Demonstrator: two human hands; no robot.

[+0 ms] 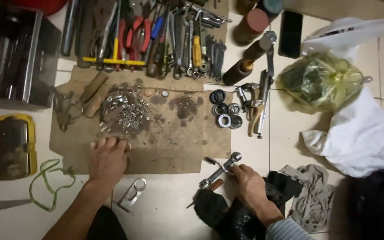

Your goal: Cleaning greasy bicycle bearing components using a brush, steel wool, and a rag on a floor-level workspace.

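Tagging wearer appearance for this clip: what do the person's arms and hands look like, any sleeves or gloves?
Both hands are bare, with no gloves. The left hand and its forearm are uncovered as far as the frame shows. The right hand ends at a blue-grey checked sleeve cuffed at the wrist. No rings or watch can be made out.

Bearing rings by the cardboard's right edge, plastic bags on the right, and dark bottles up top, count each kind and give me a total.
Bearing rings: 5
Plastic bags (one yellow, two white): 3
Dark bottles: 3 clearly seen; others at the top edge are cut off
Total: 11
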